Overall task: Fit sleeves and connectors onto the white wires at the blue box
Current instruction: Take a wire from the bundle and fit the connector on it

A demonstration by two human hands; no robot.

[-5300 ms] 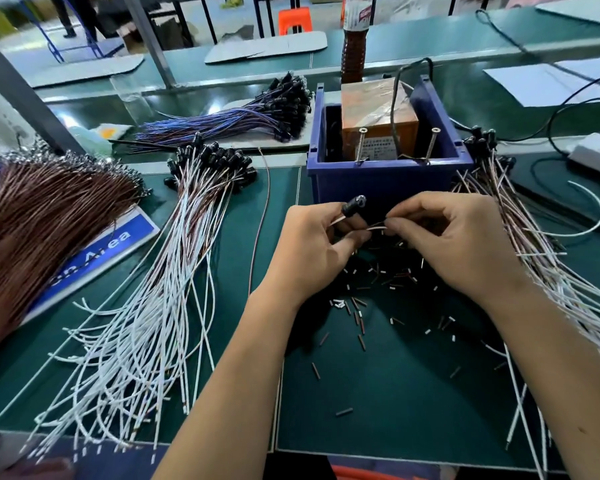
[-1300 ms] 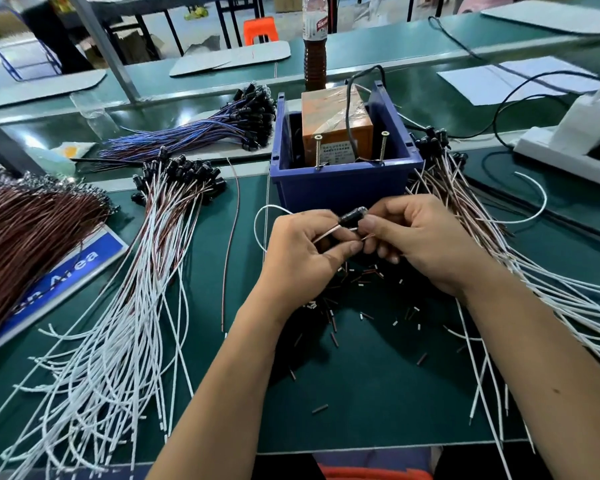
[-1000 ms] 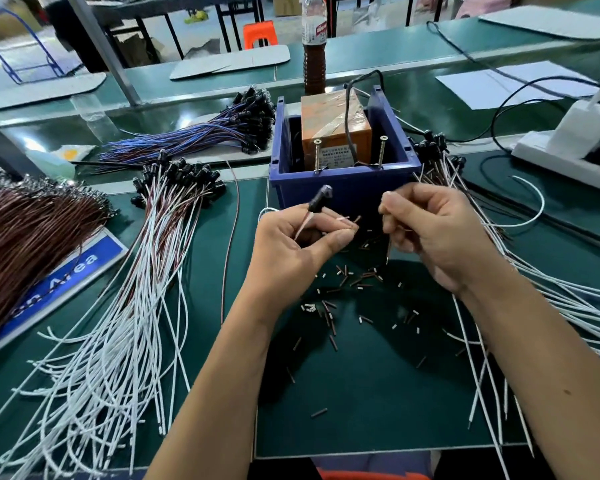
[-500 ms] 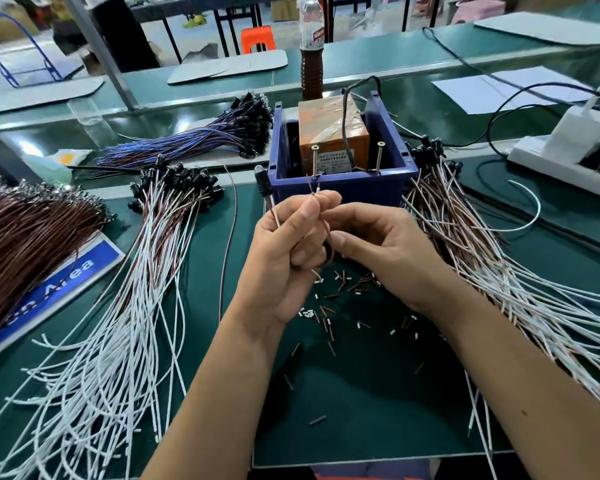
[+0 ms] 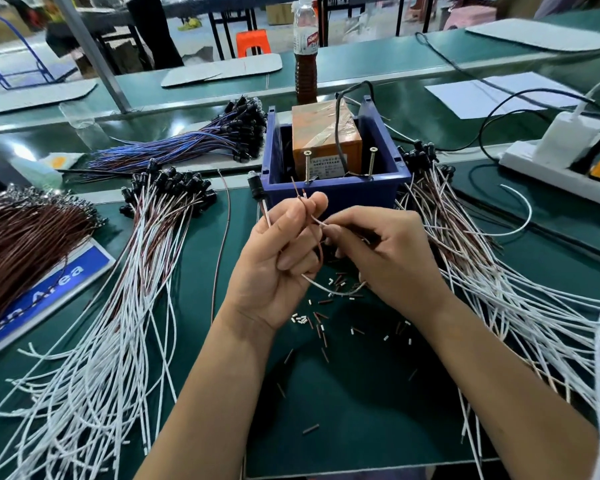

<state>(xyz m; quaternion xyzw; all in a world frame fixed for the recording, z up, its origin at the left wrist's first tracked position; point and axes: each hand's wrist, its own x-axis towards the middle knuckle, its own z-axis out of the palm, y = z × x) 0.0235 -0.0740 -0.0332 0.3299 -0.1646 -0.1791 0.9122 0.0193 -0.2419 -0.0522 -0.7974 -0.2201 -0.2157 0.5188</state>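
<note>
Left hand [image 5: 278,258] upright, pinching the white wire [image 5: 326,289]; right hand [image 5: 385,258] pinches its end, just before the blue box [image 5: 333,194].

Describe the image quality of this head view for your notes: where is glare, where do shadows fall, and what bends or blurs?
Head view: overhead light glares off the glossy green bench behind the blue box; the arms cast soft shadows on the mat; wide-angle distortion bows the bench edges; the far background looks soft, while the left hand and right hand stay fairly sharp.
</note>
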